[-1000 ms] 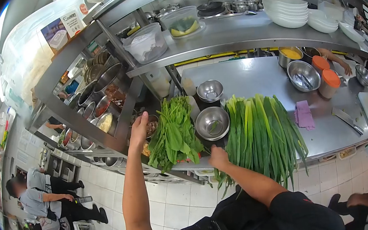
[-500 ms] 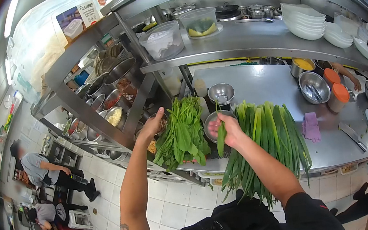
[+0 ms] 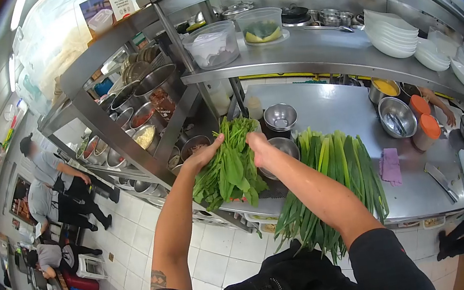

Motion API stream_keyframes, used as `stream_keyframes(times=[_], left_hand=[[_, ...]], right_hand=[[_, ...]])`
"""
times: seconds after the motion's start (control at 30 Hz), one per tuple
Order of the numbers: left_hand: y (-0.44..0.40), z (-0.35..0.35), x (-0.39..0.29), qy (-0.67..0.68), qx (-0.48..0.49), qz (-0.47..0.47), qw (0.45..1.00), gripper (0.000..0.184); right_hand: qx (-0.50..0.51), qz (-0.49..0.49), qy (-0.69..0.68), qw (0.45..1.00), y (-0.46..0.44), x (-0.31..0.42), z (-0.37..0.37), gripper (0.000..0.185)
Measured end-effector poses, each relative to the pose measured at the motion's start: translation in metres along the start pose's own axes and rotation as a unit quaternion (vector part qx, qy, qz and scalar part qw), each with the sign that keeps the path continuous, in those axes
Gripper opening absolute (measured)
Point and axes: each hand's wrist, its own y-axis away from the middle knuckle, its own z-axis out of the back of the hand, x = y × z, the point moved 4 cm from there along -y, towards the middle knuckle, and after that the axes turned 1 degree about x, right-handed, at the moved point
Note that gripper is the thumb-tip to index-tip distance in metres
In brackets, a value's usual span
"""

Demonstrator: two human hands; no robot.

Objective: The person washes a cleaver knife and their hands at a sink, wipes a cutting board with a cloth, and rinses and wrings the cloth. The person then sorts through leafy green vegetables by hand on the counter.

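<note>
A heap of leafy greens [image 3: 229,171] lies at the left end of the steel counter [image 3: 331,101]. My left hand [image 3: 205,154] is at the heap's left side, thumb up, its other fingers hidden by the leaves. On the heap's right side, my right hand [image 3: 258,146] touches the upper stems, fingers curled and partly hidden. A steel bowl [image 3: 282,153] sits just behind my right wrist, with a smaller bowl [image 3: 281,117] beyond it. Long green leaves [image 3: 337,172] are spread right of my right forearm and hang over the counter's front edge.
A cleaver [image 3: 440,180], purple cloth [image 3: 390,166] and orange-lidded containers [image 3: 427,128] are on the right. Above the counter runs a steel shelf [image 3: 302,55] with plates. Food pans [image 3: 147,138] fill the left rack. Co-workers [image 3: 52,167] stand at left; another person's hand [image 3: 447,113] shows at right.
My right hand has moved left from over the steel bowl to the greens; the single leaf it held is no longer distinguishable. My left hand has moved slightly right against the heap.
</note>
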Motion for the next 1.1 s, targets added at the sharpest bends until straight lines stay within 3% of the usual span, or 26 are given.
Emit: stream_keyframes(times=[0.07,0.2,0.3,0.33,0.4,0.43,0.6,0.67,0.7,0.77,0.9,1.1], left_hand=[[0.03,-0.005,-0.02,0.004,-0.017,0.031,0.999,0.121],[0.0,-0.014,0.0,0.073,0.024,0.001,0.997,0.116],[-0.017,-0.012,0.005,-0.134,-0.237,-0.105,0.957,0.109],[-0.009,-0.014,-0.005,-0.134,-0.235,-0.101,0.957,0.109],[-0.001,-0.019,-0.016,-0.158,-0.186,-0.093,0.965,0.107],[0.011,-0.021,-0.027,-0.118,-0.096,-0.022,0.988,0.107],[-0.023,-0.032,0.003,0.019,0.015,0.034,0.999,0.109],[-0.025,-0.039,0.003,0.165,0.063,0.048,0.983,0.102],[-0.02,-0.04,-0.002,0.162,0.062,0.052,0.983,0.102],[-0.008,-0.048,-0.011,0.308,0.152,0.106,0.933,0.091],[-0.013,-0.049,-0.004,0.421,0.162,0.118,0.885,0.071],[-0.013,-0.046,-0.003,0.445,0.16,0.115,0.874,0.067]], right_hand=[[0.004,-0.041,0.017,0.999,0.006,-0.003,-0.006,0.04],[0.019,-0.067,-0.006,0.998,-0.032,-0.024,0.009,0.039],[-0.022,-0.051,-0.024,0.998,-0.031,-0.023,0.008,0.037],[-0.023,-0.055,-0.025,0.998,-0.034,-0.023,0.01,0.037],[-0.001,-0.047,-0.047,0.998,-0.046,-0.026,0.013,0.038],[-0.001,-0.058,-0.046,0.997,-0.048,-0.03,0.015,0.038],[0.012,-0.073,-0.08,0.994,-0.045,-0.026,0.012,0.041],[0.024,-0.084,-0.09,0.992,-0.05,-0.027,0.014,0.041],[0.032,-0.09,-0.098,0.991,-0.054,-0.029,0.016,0.041],[0.031,-0.089,-0.104,0.99,-0.058,-0.029,0.019,0.04],[0.031,-0.097,-0.14,0.985,-0.063,-0.032,0.019,0.039],[0.047,-0.101,-0.162,0.981,-0.071,-0.034,0.018,0.036]])
